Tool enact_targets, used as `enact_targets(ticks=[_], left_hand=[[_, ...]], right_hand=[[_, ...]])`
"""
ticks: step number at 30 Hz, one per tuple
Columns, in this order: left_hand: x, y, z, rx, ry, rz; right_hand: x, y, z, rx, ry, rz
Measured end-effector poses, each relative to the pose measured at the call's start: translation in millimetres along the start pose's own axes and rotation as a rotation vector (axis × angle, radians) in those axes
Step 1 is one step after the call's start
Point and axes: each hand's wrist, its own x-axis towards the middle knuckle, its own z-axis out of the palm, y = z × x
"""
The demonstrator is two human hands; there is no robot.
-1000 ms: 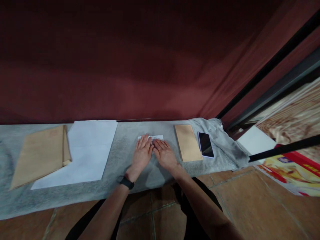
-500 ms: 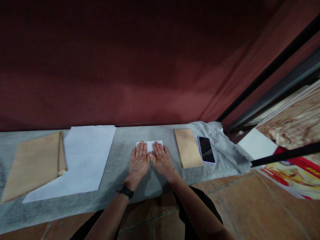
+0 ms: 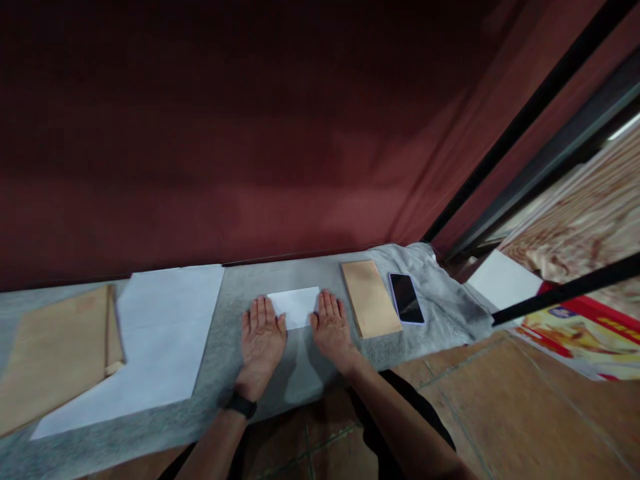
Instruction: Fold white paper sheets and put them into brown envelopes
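Here, the paper (image 3: pixel 299 307) lies flat on the desk (image 3: pixel 233 287), its long axis running left to right; left hand (image 3: pixel 262 337) and right hand (image 3: pixel 332 330) rest flattened, palm-down, at its ends, fingers pointing forward.

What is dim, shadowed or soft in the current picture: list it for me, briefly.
Head view: the red backdrop darkens to near black toward the top; head view: soft shadows fall on the grey cloth by the left hand and right hand; head view: lettering on the printed packaging is too soft to read.
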Motion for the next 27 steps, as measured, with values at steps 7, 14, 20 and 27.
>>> enact_targets(ticks=[7, 14, 20, 27], left_hand=[[-34, 15, 11.3, -0.010, -0.038, 0.387], [-42, 4, 17.6, 0.000, -0.051, 0.370], [-43, -2, 6.6, -0.032, -0.090, 0.265], [-41, -2, -13.2, -0.023, -0.078, 0.217]], right_hand=[[-14, -23, -11, 0.151, -0.111, -0.301], [-35, -9, -3, 0.119, -0.080, -0.267], [-42, 6, -6, 0.069, -0.058, -0.211], [-43, 12, -17, 0.047, -0.101, -0.157]])
